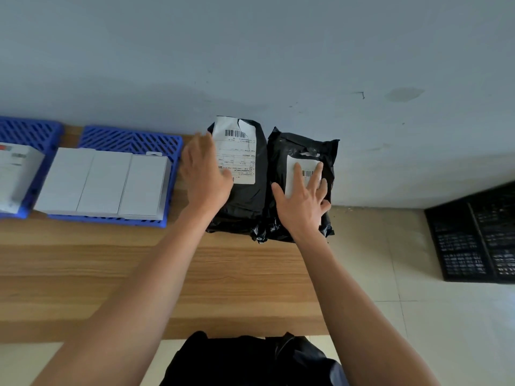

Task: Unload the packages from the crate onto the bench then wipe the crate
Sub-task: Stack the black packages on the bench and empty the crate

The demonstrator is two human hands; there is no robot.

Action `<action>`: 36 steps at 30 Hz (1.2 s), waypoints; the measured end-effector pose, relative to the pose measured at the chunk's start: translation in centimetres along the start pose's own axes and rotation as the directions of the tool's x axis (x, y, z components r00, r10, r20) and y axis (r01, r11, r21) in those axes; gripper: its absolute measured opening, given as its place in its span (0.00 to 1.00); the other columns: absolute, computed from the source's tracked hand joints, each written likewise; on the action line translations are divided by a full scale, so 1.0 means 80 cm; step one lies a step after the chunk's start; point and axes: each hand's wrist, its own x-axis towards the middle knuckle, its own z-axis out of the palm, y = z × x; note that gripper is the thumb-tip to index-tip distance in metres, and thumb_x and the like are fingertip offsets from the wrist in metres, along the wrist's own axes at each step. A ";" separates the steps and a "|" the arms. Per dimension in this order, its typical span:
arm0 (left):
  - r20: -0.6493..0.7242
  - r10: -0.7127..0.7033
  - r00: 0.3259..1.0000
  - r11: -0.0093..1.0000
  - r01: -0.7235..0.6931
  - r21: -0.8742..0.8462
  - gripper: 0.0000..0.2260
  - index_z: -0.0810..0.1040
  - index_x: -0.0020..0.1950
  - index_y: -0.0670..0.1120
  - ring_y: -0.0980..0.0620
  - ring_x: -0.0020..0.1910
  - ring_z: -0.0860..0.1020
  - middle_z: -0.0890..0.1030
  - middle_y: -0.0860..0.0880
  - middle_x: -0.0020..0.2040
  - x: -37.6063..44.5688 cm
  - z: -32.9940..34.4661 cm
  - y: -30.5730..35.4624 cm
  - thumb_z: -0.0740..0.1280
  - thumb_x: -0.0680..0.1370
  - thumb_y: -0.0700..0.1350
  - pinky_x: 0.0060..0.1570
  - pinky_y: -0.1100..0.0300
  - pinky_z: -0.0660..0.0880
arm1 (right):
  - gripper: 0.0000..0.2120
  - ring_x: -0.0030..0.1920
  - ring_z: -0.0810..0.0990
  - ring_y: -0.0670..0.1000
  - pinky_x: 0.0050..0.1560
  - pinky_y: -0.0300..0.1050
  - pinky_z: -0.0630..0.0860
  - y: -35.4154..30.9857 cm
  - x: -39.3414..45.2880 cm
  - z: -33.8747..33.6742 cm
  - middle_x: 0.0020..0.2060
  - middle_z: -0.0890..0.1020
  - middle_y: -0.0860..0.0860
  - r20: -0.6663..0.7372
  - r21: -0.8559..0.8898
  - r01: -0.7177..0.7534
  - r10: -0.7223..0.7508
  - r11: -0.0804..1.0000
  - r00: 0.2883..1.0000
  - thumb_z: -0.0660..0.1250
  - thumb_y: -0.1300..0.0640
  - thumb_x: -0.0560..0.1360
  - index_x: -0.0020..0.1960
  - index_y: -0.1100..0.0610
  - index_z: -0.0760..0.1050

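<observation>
Both my left hand point(204, 174) and right hand point(303, 196) lie flat, grasping nothing, on the two black packages point(242, 196) mid-frame, and the right-hand package point(301, 151) overhangs the worktop point(139, 274) edge, so it might slide off.

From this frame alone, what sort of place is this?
Probably a parcel sorting or storage room: black mailer packages with barcode labels on a wooden bench, blue plastic crates holding white boxes, bare wall.

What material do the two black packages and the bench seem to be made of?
The two black packages, the left package and the right package, look like thin glossy plastic film: they crinkle and catch the light. Each carries a white label, probably paper. The bench shows brown grain lines with a matte finish; wood or wood-look laminate, I cannot tell which.
</observation>
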 end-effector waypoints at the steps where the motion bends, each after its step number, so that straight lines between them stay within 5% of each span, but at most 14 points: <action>1: -0.004 0.076 0.997 0.995 -0.076 0.065 0.32 0.63 0.78 0.45 0.39 0.77 0.60 0.64 0.43 0.78 -0.004 0.000 0.002 0.72 0.75 0.42 0.71 0.37 0.66 | 0.31 0.81 0.41 0.61 0.75 0.67 0.52 0.001 -0.002 0.002 0.82 0.39 0.52 -0.032 -0.012 0.029 -0.030 1.000 0.999 0.55 0.35 0.81 0.81 0.43 0.51; 5: 0.081 0.344 0.935 0.931 -0.351 0.100 0.19 0.79 0.68 0.49 0.44 0.73 0.66 0.73 0.48 0.71 -0.013 0.011 0.011 0.71 0.77 0.45 0.67 0.40 0.66 | 0.27 0.82 0.37 0.55 0.80 0.59 0.41 0.005 -0.009 0.010 0.83 0.42 0.55 -0.089 -0.071 0.189 -0.195 0.980 0.977 0.47 0.45 0.85 0.82 0.51 0.51; 22: 0.185 0.428 0.885 0.862 -0.461 0.212 0.16 0.79 0.69 0.50 0.41 0.74 0.68 0.74 0.45 0.73 -0.021 0.034 0.002 0.65 0.82 0.48 0.69 0.40 0.65 | 0.30 0.81 0.37 0.55 0.80 0.59 0.38 0.015 0.001 0.035 0.82 0.41 0.55 -0.004 -0.233 0.236 -0.244 0.943 0.970 0.36 0.43 0.84 0.83 0.53 0.40; 30: 0.282 0.337 0.898 0.880 -0.407 0.244 0.23 0.74 0.73 0.52 0.43 0.72 0.66 0.72 0.48 0.72 -0.007 0.020 0.032 0.65 0.79 0.56 0.66 0.40 0.65 | 0.25 0.81 0.52 0.56 0.79 0.58 0.51 0.017 -0.001 -0.002 0.80 0.60 0.55 -0.070 0.041 0.236 -0.232 0.971 0.970 0.58 0.46 0.84 0.79 0.52 0.62; 36: 0.315 0.369 0.874 0.880 -0.438 0.186 0.23 0.71 0.75 0.50 0.42 0.70 0.69 0.74 0.47 0.71 -0.028 0.028 0.094 0.64 0.81 0.56 0.65 0.41 0.68 | 0.22 0.75 0.66 0.55 0.74 0.54 0.61 0.070 -0.014 -0.052 0.73 0.72 0.51 -0.145 0.225 0.194 -0.164 0.955 0.976 0.62 0.48 0.82 0.74 0.53 0.70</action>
